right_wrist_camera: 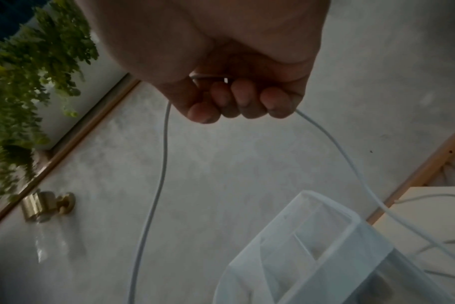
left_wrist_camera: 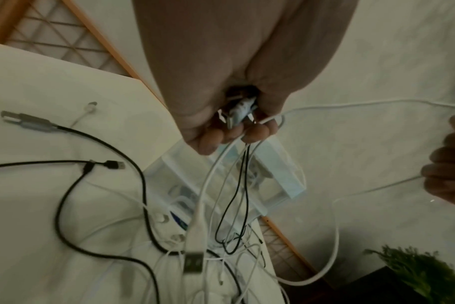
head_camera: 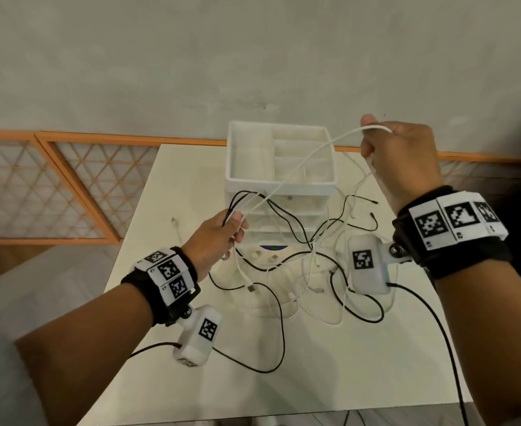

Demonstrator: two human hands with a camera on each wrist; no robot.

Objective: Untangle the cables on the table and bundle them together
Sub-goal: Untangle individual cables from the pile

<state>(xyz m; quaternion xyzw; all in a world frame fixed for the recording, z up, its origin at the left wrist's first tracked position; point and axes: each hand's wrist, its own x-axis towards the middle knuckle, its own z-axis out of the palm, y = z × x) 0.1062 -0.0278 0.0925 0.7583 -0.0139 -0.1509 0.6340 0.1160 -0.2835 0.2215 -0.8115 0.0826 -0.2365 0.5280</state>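
Note:
Black and white cables [head_camera: 311, 272] lie tangled on the white table [head_camera: 329, 364]. My left hand [head_camera: 219, 232] is raised above the table's left side and grips a bunch of black and white cables [left_wrist_camera: 237, 164] that hang down to the tangle. My right hand [head_camera: 391, 155] is held high at the right, fist closed round a white cable [head_camera: 302, 162] that spans across to the left hand. In the right wrist view that white cable [right_wrist_camera: 159, 185] leaves the fist [right_wrist_camera: 237, 102] on both sides. A white USB plug [left_wrist_camera: 195, 253] dangles below my left hand.
A white plastic drawer organiser [head_camera: 280, 158] with an open compartmented top stands at the table's far side, right behind the tangle. A grey wall and an orange lattice rail [head_camera: 53, 186] lie beyond. A green plant [right_wrist_camera: 26, 82] shows in the right wrist view.

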